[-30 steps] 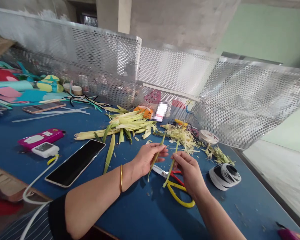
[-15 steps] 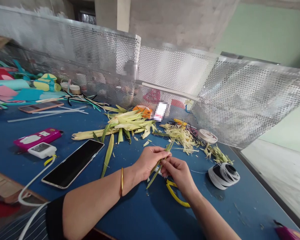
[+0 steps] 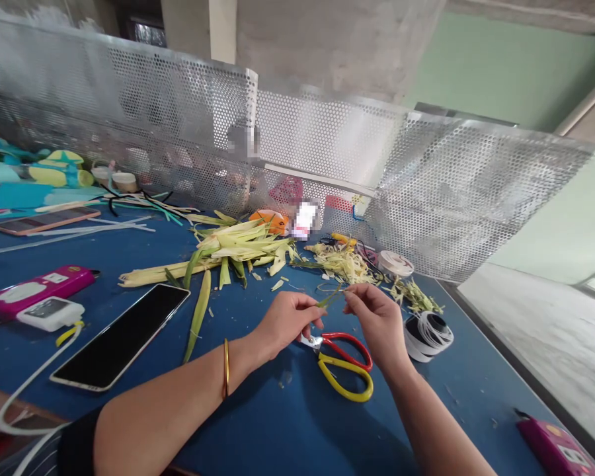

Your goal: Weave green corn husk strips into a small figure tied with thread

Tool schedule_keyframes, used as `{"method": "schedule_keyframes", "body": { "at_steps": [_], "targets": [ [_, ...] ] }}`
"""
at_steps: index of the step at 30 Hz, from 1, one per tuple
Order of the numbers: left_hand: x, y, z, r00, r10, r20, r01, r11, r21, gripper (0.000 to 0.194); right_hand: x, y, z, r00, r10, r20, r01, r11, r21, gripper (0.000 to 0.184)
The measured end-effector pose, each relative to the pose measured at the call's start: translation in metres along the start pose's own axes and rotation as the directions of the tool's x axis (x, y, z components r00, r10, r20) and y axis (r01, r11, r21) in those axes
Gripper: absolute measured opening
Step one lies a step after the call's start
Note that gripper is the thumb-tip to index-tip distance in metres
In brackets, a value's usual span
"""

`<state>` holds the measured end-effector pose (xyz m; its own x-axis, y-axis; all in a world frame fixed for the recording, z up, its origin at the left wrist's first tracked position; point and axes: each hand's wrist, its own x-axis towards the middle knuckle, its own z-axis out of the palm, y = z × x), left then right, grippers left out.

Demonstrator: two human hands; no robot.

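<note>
Pinching a thin green husk strip (image 3: 328,299) in the left hand (image 3: 292,318), cannot tell if in the right hand (image 3: 377,320); keeping red-and-yellow-handled metal scissors (image 3: 319,343) just below, presumably for easy reach.

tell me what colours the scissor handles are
One red handle and one yellow handle, seen best in the head view.

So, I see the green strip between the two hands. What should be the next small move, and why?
Probably the right hand should gently draw the strip straight by its thin end: the left hand pinches the strip, that end runs toward the right hand's fingertips, and the scissors lie on the table, in neither hand.
</note>
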<state>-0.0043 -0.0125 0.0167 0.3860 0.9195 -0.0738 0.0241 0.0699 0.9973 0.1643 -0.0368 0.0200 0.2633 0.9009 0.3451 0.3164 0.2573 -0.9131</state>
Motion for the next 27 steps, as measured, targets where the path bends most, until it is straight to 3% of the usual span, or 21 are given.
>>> {"method": "schedule_keyframes", "body": {
  "at_steps": [6, 9, 11, 14, 17, 19, 21, 23, 25, 27],
  "targets": [
    [0.000, 0.003, -0.002, 1.000, 0.008, -0.018, -0.007, 0.999, 0.038, 0.018, 0.001, -0.001, -0.005, 0.998, -0.052, 0.045, 0.060, 0.978, -0.199, 0.017],
    [0.000, 0.005, -0.003, 0.999, -0.004, -0.033, 0.004, 1.000, 0.013, 0.016, 0.004, 0.000, -0.012, 0.980, -0.157, 0.124, 0.192, 0.908, -0.372, 0.015],
    [0.001, 0.005, -0.004, 1.000, -0.015, -0.026, 0.015, 1.000, -0.006, 0.016, 0.005, 0.003, -0.016, 0.942, -0.264, 0.205, 0.333, 0.804, -0.492, 0.017],
    [0.002, 0.004, -0.005, 0.998, -0.059, 0.001, 0.059, 0.998, -0.035, 0.018, 0.004, 0.009, -0.015, 0.857, -0.400, 0.325, 0.505, 0.527, -0.683, 0.022],
    [0.003, 0.002, -0.005, 0.992, -0.124, 0.036, 0.126, 0.989, -0.076, 0.019, -0.002, 0.013, -0.007, 0.795, -0.465, 0.389, 0.534, 0.233, -0.812, 0.027],
    [0.002, 0.001, -0.004, 0.984, -0.167, 0.062, 0.173, 0.979, -0.106, 0.019, -0.004, 0.015, -0.004, 0.797, -0.476, 0.373, 0.493, 0.154, -0.856, 0.027],
    [0.000, 0.000, -0.003, 0.973, -0.211, 0.096, 0.222, 0.967, -0.126, 0.019, -0.001, 0.018, -0.006, 0.836, -0.474, 0.275, 0.397, 0.179, -0.900, 0.027],
    [-0.001, 0.000, -0.002, 0.962, -0.240, 0.128, 0.259, 0.953, -0.156, 0.018, 0.007, 0.023, -0.015, 0.882, -0.459, 0.105, 0.251, 0.271, -0.929, 0.027],
    [0.000, 0.000, -0.002, 0.962, -0.246, 0.120, 0.268, 0.936, -0.226, 0.018, 0.018, 0.030, -0.029, 0.898, -0.437, -0.055, 0.128, 0.378, -0.917, 0.023],
    [0.003, 0.000, -0.003, 0.963, -0.262, 0.065, 0.268, 0.905, -0.329, 0.017, 0.027, 0.039, -0.040, 0.896, -0.431, -0.105, 0.073, 0.377, -0.923, 0.025]
  ]
}}
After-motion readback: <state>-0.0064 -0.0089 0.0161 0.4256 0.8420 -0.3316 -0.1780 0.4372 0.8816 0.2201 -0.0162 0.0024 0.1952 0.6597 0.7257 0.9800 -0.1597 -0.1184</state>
